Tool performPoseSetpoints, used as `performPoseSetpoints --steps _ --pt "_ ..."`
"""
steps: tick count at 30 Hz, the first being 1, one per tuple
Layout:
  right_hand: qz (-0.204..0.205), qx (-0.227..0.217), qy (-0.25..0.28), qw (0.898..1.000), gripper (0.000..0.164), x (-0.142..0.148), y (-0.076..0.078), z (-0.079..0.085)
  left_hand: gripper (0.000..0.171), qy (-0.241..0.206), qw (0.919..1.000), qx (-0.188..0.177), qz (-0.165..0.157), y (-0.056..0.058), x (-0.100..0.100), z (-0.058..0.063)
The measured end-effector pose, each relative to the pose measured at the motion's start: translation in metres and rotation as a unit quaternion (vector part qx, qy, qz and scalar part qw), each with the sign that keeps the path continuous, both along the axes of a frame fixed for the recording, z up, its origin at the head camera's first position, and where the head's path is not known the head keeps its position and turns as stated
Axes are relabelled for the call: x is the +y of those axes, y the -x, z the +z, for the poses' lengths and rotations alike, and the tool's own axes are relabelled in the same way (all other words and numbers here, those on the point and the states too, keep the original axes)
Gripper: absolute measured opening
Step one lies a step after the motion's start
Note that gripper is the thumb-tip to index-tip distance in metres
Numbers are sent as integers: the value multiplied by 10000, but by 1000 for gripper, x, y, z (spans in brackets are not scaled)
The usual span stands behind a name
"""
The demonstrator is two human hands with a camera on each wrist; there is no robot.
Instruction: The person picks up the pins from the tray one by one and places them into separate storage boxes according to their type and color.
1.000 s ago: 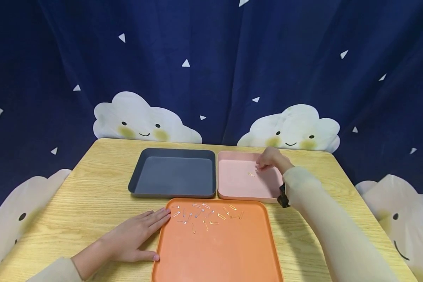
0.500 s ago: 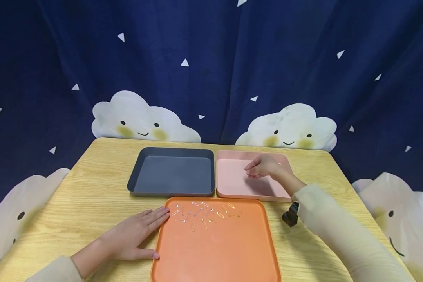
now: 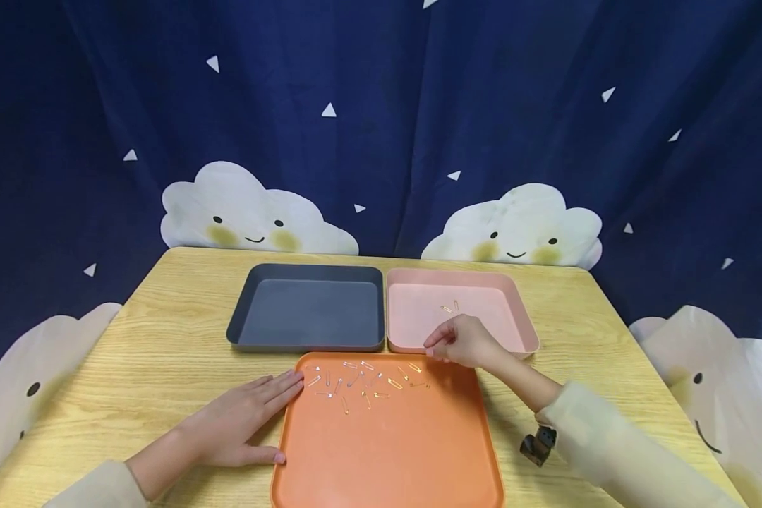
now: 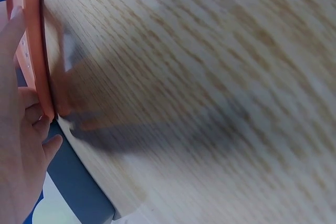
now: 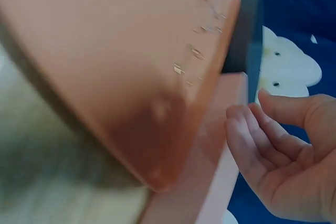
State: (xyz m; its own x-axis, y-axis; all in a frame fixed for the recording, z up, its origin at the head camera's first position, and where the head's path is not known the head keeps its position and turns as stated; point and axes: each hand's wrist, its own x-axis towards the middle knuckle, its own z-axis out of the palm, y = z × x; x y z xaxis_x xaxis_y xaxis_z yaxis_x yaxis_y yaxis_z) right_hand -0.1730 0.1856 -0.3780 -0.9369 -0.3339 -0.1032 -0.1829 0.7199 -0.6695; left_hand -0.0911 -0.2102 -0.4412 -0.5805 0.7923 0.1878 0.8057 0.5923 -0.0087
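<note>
Flat on the table, my left hand (image 3: 241, 423) has its straight fingers touching the left rim of the orange tray (image 3: 387, 458). Silver safety pins (image 3: 350, 365) and gold safety pins (image 3: 395, 384) lie scattered across that tray's far part. Over the border between the orange tray and the pink tray (image 3: 413, 303) hovers my right hand (image 3: 466, 342). In the right wrist view, the fingers (image 5: 244, 145) bend loosely, thumb apart, with nothing seen between them. Two gold safety pins (image 3: 456, 305) lie inside the pink tray.
A dark grey tray (image 3: 317, 310) stands left of the pink one, behind the orange tray. All three sit on a wooden table (image 3: 165, 339). Behind it hangs a dark blue curtain (image 3: 305, 70) with cloud pictures. A black device (image 3: 538, 444) is on my right wrist.
My right hand has come from inside the pink tray towards the orange tray. Two gold safety pins now show in the pink tray, where one showed a second ago. My left hand stays put.
</note>
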Motion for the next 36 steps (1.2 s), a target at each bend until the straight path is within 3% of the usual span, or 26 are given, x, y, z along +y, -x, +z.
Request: performPoseSetpoints --steps 9,19,25,36 --pt "576 811 -684 9927 10 -2 -23 -25 89 -60 9999 115 -76 1 0 0" --pt "546 1801 -1515 9704 23 -9 -31 -38 88 -52 9999 73 -63 1 0 -1" --pt "754 1874 -1464 9684 19 -7 -29 -36 87 -89 10000 19 -18 0 0 0" --pt "666 1602 -1497 9734 20 -1 -27 -35 88 -82 9999 40 -41 0 0 0"
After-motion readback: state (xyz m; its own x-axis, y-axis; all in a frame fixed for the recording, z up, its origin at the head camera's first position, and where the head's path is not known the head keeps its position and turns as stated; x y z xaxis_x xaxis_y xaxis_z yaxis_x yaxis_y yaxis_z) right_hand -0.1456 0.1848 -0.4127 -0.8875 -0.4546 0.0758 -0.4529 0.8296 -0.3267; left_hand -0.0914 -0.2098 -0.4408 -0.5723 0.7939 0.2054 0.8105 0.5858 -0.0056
